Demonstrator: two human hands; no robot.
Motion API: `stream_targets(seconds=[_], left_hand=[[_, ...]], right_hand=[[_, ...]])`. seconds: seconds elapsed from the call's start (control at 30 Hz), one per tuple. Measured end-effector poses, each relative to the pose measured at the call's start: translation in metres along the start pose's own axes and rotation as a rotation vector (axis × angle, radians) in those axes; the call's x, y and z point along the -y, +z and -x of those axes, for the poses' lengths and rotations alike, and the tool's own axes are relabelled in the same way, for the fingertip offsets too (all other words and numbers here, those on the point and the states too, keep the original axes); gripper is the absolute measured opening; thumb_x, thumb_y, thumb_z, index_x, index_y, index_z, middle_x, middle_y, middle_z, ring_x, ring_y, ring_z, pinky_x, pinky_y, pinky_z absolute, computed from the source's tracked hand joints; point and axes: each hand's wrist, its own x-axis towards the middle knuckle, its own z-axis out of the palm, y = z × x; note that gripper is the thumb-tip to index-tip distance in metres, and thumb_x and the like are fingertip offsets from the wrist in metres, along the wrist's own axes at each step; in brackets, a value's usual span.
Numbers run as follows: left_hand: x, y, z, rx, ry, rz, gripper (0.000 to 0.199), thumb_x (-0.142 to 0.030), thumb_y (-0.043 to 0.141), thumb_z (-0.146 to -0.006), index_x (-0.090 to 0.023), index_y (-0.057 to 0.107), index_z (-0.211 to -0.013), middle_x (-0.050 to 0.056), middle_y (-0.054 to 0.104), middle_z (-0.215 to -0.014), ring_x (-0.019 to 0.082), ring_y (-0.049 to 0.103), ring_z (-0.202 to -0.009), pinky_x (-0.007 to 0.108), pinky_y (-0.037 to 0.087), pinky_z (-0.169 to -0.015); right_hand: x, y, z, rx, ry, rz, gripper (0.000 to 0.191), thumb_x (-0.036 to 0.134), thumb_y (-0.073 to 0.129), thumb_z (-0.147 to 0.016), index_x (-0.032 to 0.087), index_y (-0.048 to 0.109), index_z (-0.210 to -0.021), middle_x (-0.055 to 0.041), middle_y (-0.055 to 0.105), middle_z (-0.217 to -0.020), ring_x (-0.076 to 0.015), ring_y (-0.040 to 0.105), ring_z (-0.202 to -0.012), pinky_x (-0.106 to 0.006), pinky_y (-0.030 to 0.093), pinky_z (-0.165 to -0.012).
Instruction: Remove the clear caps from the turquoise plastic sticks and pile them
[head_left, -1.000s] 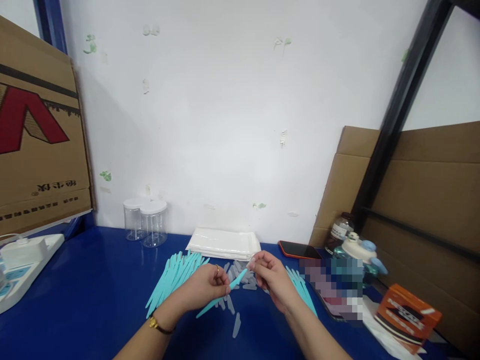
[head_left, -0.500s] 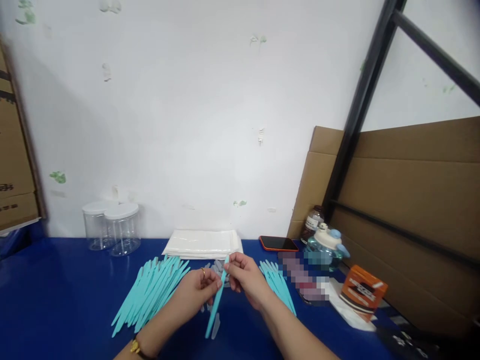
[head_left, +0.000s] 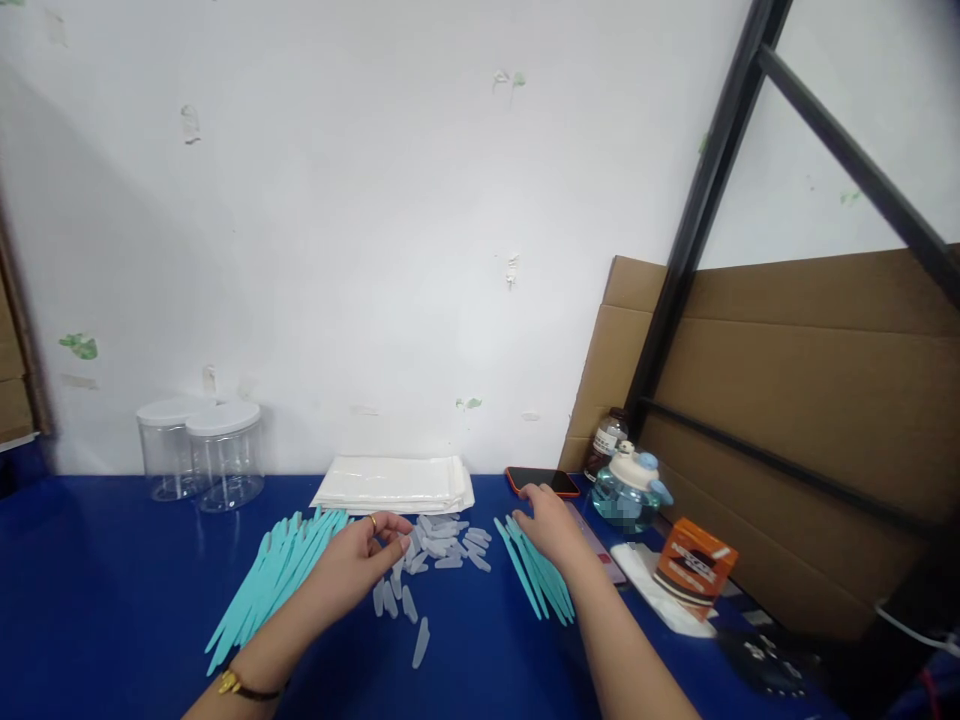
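My left hand (head_left: 375, 552) hovers at the left edge of a scatter of small translucent blade caps (head_left: 442, 545), thumb and forefinger apart with nothing clearly between them. To its left lies a large fanned pile of slim teal eyebrow razors (head_left: 262, 580). My right hand (head_left: 546, 525) is over the far end of a smaller pile of teal razors (head_left: 536, 575), its fingers apart and touching or just above them. It partly covers that pile. One loose cap (head_left: 421, 642) lies nearest to me.
Two clear lidded jars (head_left: 225, 460) stand at the back left, beside a stack of white bags (head_left: 394, 485). On the right are a phone (head_left: 541, 482), a brown bottle (head_left: 606, 445), a blue-tinted jug (head_left: 626, 490), an orange box (head_left: 696, 568) and cardboard (head_left: 810, 400).
The teal razor held between both hands has left them. My right hand has moved right to the smaller pile and let go; my left hand has shifted slightly left. The view has turned a little right.
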Motion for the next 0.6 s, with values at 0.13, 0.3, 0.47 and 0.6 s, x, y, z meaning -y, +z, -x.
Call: stream_targets(seconds=[0.13, 0.3, 0.47, 0.6], left_hand=[[-0.001, -0.002, 0.000, 0.005, 0.004, 0.030, 0.050, -0.057, 0.052, -0.069, -0.015, 0.057, -0.097, -0.002, 0.052, -0.070, 0.009, 0.042, -0.052, 0.021, 0.033, -0.049], [-0.003, -0.004, 0.002, 0.002, 0.024, 0.015, 0.046, -0.052, 0.053, -0.070, -0.014, 0.056, -0.097, -0.002, 0.051, -0.072, 0.008, 0.042, -0.053, 0.021, 0.034, -0.051], [-0.003, -0.009, 0.002, -0.010, 0.017, 0.015, 0.046, -0.052, 0.052, -0.071, -0.014, 0.055, -0.096, -0.002, 0.051, -0.071, 0.008, 0.042, -0.051, 0.021, 0.033, -0.049], [-0.003, -0.010, 0.001, -0.005, 0.024, 0.025, 0.046, -0.052, 0.052, -0.070, -0.014, 0.055, -0.096, -0.002, 0.052, -0.071, 0.008, 0.042, -0.050, 0.020, 0.032, -0.048]], right_hand=[[-0.005, 0.013, 0.026, 0.077, -0.038, 0.081, 0.055, 0.040, 0.044, -0.082, 0.028, 0.035, -0.135, -0.0086, 0.033, -0.141, -0.0327, 0.024, -0.130, -0.045, 0.025, -0.099], [-0.012, 0.044, 0.037, 0.179, -0.026, 0.132, 0.048, 0.030, 0.028, -0.090, 0.029, 0.029, -0.138, -0.0028, 0.022, -0.147, -0.0261, 0.015, -0.135, -0.042, 0.017, -0.105], [-0.020, 0.047, 0.021, 0.154, -0.034, 0.169, 0.051, 0.020, 0.028, -0.087, 0.022, 0.031, -0.138, -0.0071, 0.025, -0.146, -0.0237, 0.020, -0.134, -0.039, 0.019, -0.105], [-0.024, 0.050, 0.010, 0.120, -0.033, 0.170, 0.051, 0.020, 0.029, -0.086, 0.021, 0.033, -0.137, -0.0088, 0.028, -0.145, -0.0247, 0.023, -0.132, -0.039, 0.021, -0.104]])
